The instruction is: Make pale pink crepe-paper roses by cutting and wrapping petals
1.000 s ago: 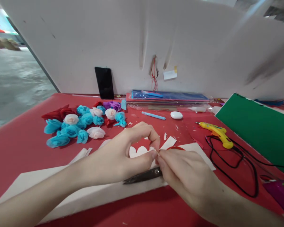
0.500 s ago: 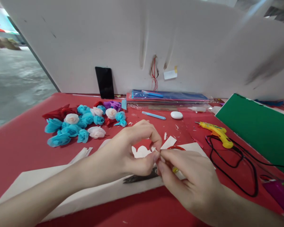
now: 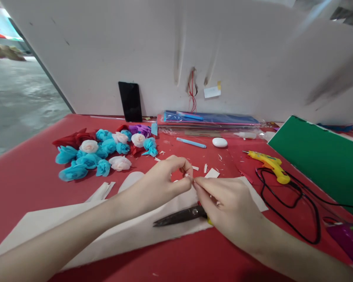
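Note:
My left hand (image 3: 161, 184) and my right hand (image 3: 226, 209) meet fingertip to fingertip above a large white paper sheet (image 3: 85, 231) on the red table (image 3: 26, 176). Both pinch a small white paper piece (image 3: 191, 178) between thumb and fingers; most of it is hidden by the fingers. Dark-bladed scissors (image 3: 179, 216) lie on the sheet just below my hands, their handles under my right hand. A pile of blue, white, red and purple paper roses (image 3: 101, 152) lies to the left.
A yellow glue gun (image 3: 267, 164) with a looping black cord (image 3: 288, 203) lies right. A green board (image 3: 320, 160) leans at far right. A black phone (image 3: 130, 102) stands against the white wall; packaged coloured sheets (image 3: 208, 118), a blue pen (image 3: 191, 143) and paper scraps (image 3: 101, 192) lie around.
My hands have shifted slightly away and lower, fingertips still joined on the paper piece. The scalloped white cutout seen under my left hand earlier is now hidden.

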Motion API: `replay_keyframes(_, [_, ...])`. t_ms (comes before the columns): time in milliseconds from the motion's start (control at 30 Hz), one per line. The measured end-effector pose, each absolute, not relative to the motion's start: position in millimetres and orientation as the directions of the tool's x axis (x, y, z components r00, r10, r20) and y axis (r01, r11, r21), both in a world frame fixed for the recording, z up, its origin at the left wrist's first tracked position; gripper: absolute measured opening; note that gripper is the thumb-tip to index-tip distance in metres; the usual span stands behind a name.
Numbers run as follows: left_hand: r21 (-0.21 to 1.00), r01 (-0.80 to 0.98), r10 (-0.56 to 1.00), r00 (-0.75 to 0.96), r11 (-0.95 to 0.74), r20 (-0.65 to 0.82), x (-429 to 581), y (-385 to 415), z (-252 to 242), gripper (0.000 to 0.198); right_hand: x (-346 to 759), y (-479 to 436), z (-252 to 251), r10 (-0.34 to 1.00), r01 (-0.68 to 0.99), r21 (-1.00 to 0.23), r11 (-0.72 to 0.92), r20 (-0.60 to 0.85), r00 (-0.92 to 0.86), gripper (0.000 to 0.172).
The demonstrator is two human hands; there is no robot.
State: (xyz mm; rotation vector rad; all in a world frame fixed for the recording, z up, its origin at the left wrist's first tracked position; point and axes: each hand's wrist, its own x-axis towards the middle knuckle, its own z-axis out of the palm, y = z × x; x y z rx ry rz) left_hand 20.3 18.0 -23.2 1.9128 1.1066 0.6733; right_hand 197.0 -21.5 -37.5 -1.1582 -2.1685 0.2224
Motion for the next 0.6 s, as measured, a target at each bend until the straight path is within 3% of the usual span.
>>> replay_keyframes(167, [0.842, 0.488, 0.865, 0.499, -0.231, -0.052, 26, 31, -46, 0.02, 197, -7, -50, 0.893, 0.632, -0.635, 0.445, 0.259, -0.368, 0.034])
replay_keyframes(300, [0.803, 0.538, 0.915, 0.402, -0.255, 0.021, 25, 41, -62, 0.03, 199, 7, -51, 0.954, 0.562, -0.794, 0.231, 0.071, -0.291, 0.033])
replay_keyframes(433, [0.655, 0.658, 0.922, 0.342, -0.373, 0.182, 19, 52, -79, 0.032, 203, 23, -53, 0.976, 0.464, -0.885, -0.034, -0.129, -0.176, 0.038])
replay_keyframes(533, [0.495, 0.703, 0.859, 0.448, -0.51, 0.249, 20, 53, -94, 0.031, 205, 32, -61, 0.961, 0.382, -0.903, -0.196, -0.255, -0.109, 0.022])
replay_keyframes(600, [0.392, 0.701, 0.803, 0.528, -0.595, 0.276, 23, 51, -102, 0.03, 205, 36, -69, 0.947, 0.316, -0.907, -0.277, -0.314, -0.072, 0.026])
